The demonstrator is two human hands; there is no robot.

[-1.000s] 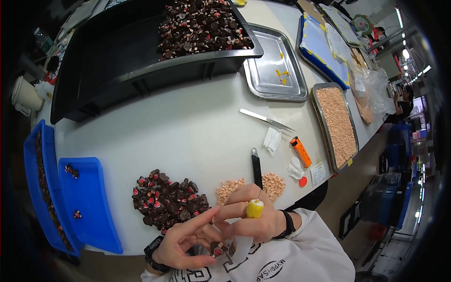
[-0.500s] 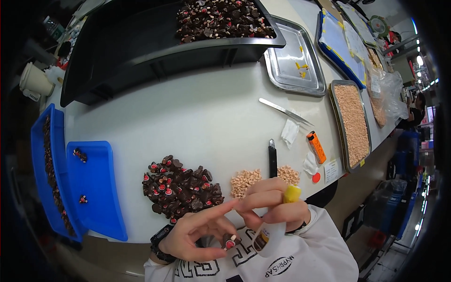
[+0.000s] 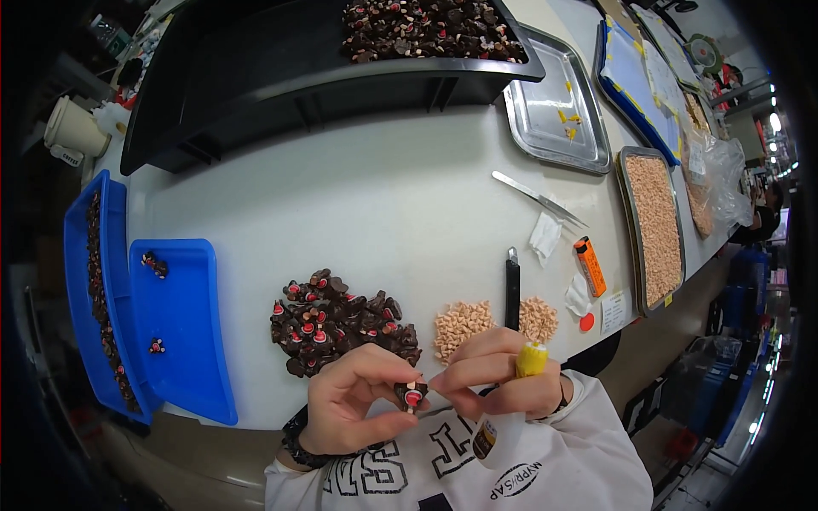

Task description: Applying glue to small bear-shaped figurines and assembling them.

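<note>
My left hand (image 3: 351,400) pinches a small dark brown figure (image 3: 411,395) with a red-and-white round front between thumb and fingers. Close beside it, my right hand (image 3: 494,375) is closed around a small glue-type bottle with a yellow cap (image 3: 532,358). The right thumb and fingertip meet near the figure; anything tiny between them is too small to make out. Beyond my left hand lies a pile of similar dark figures (image 3: 345,328). Past my right hand are two heaps of small pale pink pieces (image 3: 463,327), with a black-handled craft knife (image 3: 512,294) between them.
At left, a blue tray (image 3: 183,341) holds two figures, next to a blue bin (image 3: 81,255). A large black tray (image 3: 281,119) stands at the back. Rightward are tweezers (image 3: 537,200), crumpled tissue (image 3: 545,237), an orange box (image 3: 590,266), a metal tray (image 3: 554,94) and a tray of pink pieces (image 3: 654,221).
My left hand has risen and turned, bringing the figure upright near my right fingertips. My right hand still holds the bottle. The whole view has shifted slightly.
</note>
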